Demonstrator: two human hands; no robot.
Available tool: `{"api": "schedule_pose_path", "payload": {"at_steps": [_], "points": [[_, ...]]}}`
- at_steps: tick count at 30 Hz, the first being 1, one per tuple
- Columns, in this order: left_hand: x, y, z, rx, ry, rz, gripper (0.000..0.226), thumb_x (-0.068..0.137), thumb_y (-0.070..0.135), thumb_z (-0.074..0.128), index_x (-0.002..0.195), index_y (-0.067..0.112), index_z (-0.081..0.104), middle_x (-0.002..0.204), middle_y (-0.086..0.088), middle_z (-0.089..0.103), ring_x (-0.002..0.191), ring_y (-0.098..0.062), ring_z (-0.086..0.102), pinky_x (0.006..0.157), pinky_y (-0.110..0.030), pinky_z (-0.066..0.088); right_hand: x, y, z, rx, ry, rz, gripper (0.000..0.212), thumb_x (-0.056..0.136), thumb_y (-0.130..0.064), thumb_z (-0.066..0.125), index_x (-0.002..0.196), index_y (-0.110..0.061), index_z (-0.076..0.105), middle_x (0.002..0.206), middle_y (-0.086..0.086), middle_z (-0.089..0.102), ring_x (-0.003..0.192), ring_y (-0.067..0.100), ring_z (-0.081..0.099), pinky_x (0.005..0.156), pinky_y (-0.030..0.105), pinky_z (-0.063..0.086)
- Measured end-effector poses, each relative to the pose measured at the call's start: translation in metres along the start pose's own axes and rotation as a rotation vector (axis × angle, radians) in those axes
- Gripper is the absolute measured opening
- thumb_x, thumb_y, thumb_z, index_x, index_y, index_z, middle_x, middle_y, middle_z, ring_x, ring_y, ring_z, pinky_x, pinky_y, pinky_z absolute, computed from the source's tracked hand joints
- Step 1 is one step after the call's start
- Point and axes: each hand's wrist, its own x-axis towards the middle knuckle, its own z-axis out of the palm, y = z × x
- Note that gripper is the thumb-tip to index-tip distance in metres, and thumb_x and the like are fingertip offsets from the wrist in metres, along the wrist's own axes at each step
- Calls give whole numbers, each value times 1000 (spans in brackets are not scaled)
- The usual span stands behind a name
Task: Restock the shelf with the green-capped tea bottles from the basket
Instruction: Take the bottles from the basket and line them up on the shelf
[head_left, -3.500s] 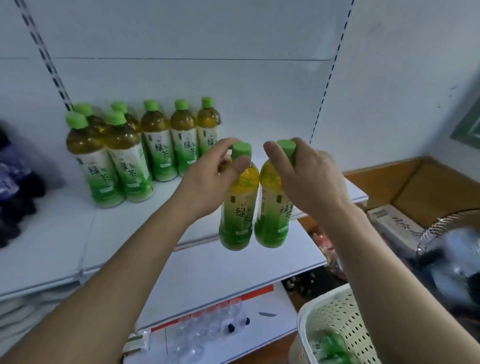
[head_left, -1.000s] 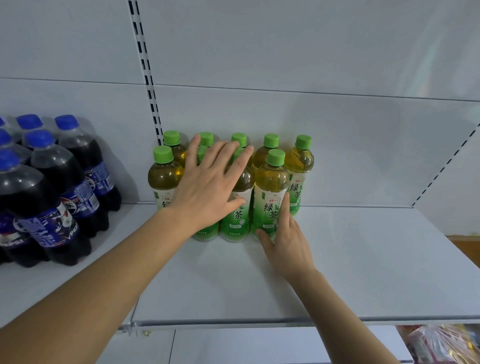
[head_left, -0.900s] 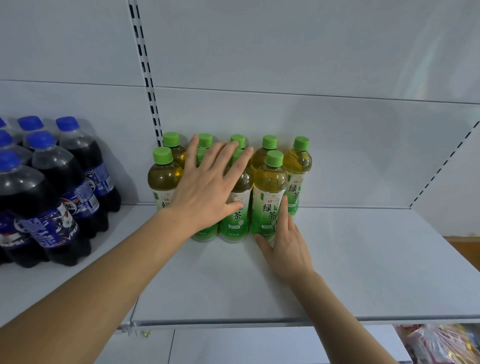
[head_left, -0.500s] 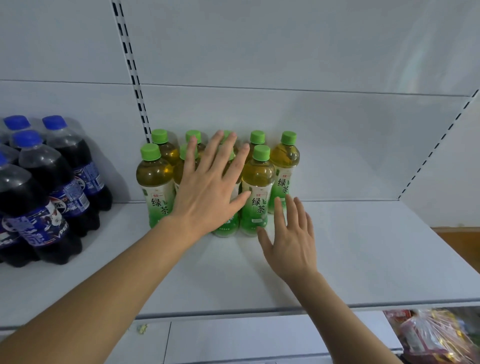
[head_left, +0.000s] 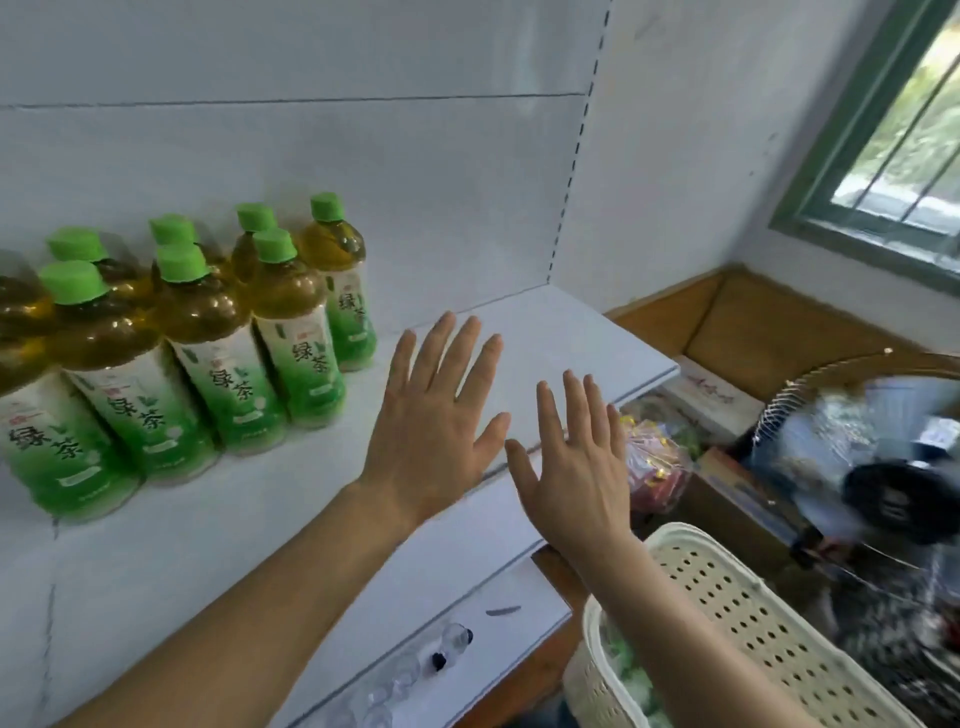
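Note:
Several green-capped tea bottles (head_left: 291, 338) stand in two rows at the left of the white shelf (head_left: 208, 519). My left hand (head_left: 436, 421) hovers flat over the shelf's right part, fingers spread, holding nothing, clear of the bottles. My right hand (head_left: 571, 467) is beside it near the shelf's front edge, also spread and empty. The cream perforated basket (head_left: 737, 613) sits at the lower right under my right forearm; green shapes show faintly inside it.
A lower shelf (head_left: 467, 639) carries small clear bottles with dark caps. To the right are a red snack bag (head_left: 654, 467), cardboard boxes, a fan's wire guard (head_left: 857, 467) and a green-framed window (head_left: 893, 156).
Both hands have left the bottles and moved right, off the group. The view has swung right and down, so the basket and fan show again and the blue-capped bottles are out of view.

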Motion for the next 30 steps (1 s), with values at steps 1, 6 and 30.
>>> {"api": "schedule_pose_path", "payload": {"at_steps": [1, 6, 30], "points": [[0, 16, 9, -38, -24, 27, 72, 107, 53, 46, 165, 12, 37, 173, -17, 32, 162, -39, 24, 128, -64, 22, -14, 14, -2, -17, 2, 43, 76, 111, -62, 33, 173, -18, 28, 183, 14, 14, 170, 35, 3, 136, 60, 10], [0, 102, 49, -225, -125, 168, 72, 104, 52, 47, 163, 11, 41, 171, -18, 36, 160, -39, 28, 128, -63, 23, -82, 92, -8, -102, -10, 272, 75, 108, -59, 43, 167, -13, 42, 177, 20, 31, 167, 41, 20, 131, 64, 24], [-98, 343, 303, -325, -1060, 324, 83, 106, 59, 43, 171, 20, 8, 175, -12, 22, 161, -33, 20, 132, -52, 17, -334, 302, 137, 28, -730, 913, 86, 108, -68, 29, 176, -24, 2, 184, 17, 5, 169, 38, 5, 134, 58, 9]]}}
